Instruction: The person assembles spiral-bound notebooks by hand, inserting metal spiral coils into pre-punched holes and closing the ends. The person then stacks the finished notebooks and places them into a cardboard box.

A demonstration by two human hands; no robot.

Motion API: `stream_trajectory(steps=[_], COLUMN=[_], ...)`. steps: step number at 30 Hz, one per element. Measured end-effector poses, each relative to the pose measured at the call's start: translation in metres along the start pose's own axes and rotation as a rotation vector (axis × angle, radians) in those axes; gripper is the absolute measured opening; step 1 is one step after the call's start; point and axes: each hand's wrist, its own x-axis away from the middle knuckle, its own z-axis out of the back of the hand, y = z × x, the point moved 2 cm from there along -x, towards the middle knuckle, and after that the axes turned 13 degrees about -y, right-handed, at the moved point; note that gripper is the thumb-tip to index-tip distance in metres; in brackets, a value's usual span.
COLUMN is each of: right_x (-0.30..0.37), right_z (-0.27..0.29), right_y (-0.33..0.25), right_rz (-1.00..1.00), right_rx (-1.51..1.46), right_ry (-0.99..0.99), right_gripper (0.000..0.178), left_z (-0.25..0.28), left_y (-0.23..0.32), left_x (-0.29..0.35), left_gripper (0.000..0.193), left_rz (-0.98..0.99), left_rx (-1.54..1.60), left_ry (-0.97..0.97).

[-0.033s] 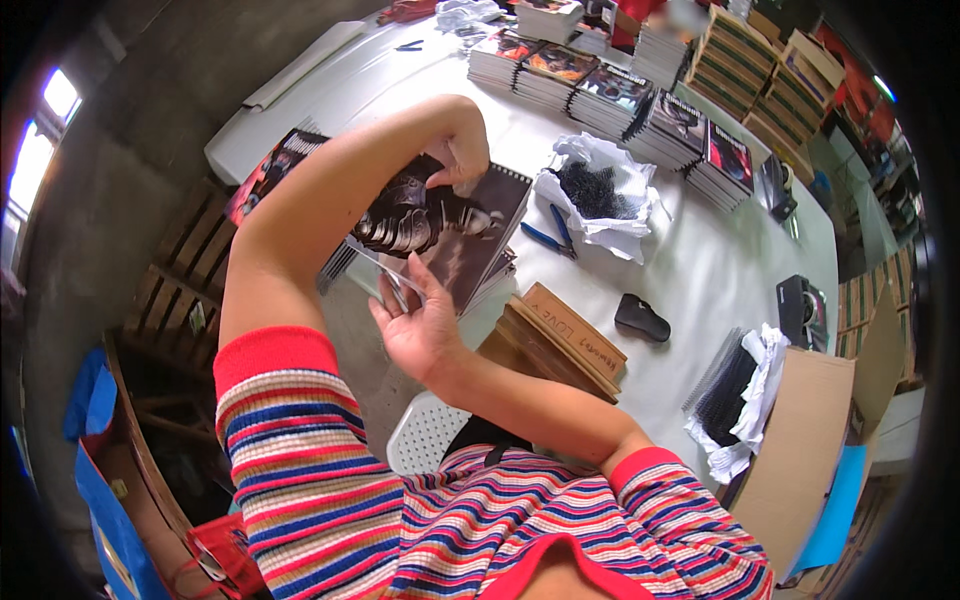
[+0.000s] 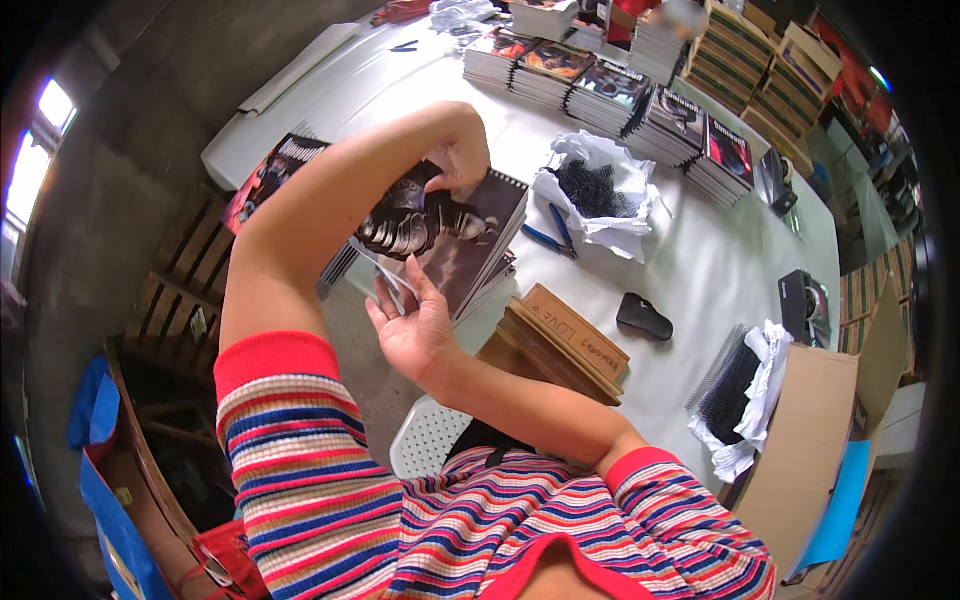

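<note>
A dark book with a picture of an armoured figure on its cover lies on other books at the table's near left. Small punched holes run along its right edge. Over its upper part bends my left hand, its fingers curled in and mostly hidden by the hand itself. My right hand is palm up at the book's near edge. Its thumb and fingers close on thin, light page edges there. Another book with a red and dark cover shows beyond my left forearm.
Blue-handled pliers lie beside black wire coils in white paper. Nearby are a wooden block and a black object. More coils lie by a cardboard box. Stacked books line the back.
</note>
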Motion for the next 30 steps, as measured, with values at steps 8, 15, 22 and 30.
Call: stream_trajectory(steps=[8,15,22,30], right_x=[-0.006,0.089,0.089,0.117], right_z=[0.043,0.118,0.215,0.171], right_y=[0.004,-0.047,-0.097,-0.193], right_rz=[-0.297,-0.894,0.372,0.494], right_rx=[0.218,2.426,3.112,2.994], right_ry=[-0.093,-1.213,-0.765,-0.362], right_gripper=[0.068,0.049,0.043,0.054], left_z=[0.022,-0.016,-0.087,-0.266], left_y=[-0.006,0.001,0.038,0.106], left_x=[-0.107,-0.069,-0.003,-0.148], left_gripper=[0.053,0.116,0.098,0.022], left_rz=[0.005,0.100,0.197,0.057], left_rx=[-0.522,-0.092,0.009,0.988], left_ry=[0.090,0.519,1.473,2.693])
